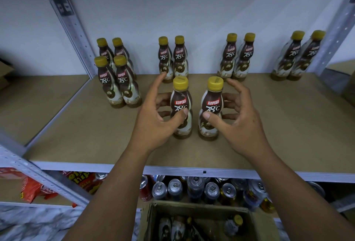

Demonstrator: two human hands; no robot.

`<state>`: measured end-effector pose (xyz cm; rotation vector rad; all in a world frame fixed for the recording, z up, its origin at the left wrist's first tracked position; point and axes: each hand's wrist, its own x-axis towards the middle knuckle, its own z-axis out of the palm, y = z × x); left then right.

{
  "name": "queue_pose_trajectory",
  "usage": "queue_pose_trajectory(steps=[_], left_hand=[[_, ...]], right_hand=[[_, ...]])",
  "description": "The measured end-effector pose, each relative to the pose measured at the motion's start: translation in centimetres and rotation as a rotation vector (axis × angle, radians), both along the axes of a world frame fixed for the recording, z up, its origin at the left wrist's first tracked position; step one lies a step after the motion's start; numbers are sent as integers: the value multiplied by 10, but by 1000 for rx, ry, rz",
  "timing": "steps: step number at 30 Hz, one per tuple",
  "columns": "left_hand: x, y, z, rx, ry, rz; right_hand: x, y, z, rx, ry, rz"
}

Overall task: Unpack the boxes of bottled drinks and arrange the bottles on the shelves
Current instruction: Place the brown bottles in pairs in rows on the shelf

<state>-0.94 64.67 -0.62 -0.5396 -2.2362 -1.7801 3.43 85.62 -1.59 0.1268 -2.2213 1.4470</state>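
Two brown Kopiko 78°C bottles with yellow caps stand upright in the middle of the tan shelf board [288, 125]. My left hand [159, 117] curls round the left bottle [181, 96], thumb on its label, fingers behind its left side and index finger lifted. My right hand [238, 117] holds the right bottle [212, 98] the same way from the right. Farther back stand a group of several bottles [115, 79] at the left and three pairs along the wall [172, 58] [237, 56] [299, 56]. An open cardboard box [255, 221] below holds more bottles.
Grey perforated metal uprights [76, 29] [338, 25] frame the shelf against a white wall. The shelf below carries several drink cans [201, 188] and red snack packs [34, 188]. Another cardboard box [5, 73] sits at the far left.
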Motion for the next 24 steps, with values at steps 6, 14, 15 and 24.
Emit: queue_pose_trajectory(steps=[6, 14, 15, 24], left_hand=[[1, 1, 0, -4, -11, 8], [3, 6, 2, -23, -11, 1], [3, 7, 1, -24, -10, 0], [3, 6, 2, -61, 11, -8]], right_hand=[[-1, 0, 0, -7, 0, 15], [-2, -1, -2, -42, -4, 46], [-2, -2, -2, -45, -6, 46], [-1, -1, 2, -33, -7, 45]])
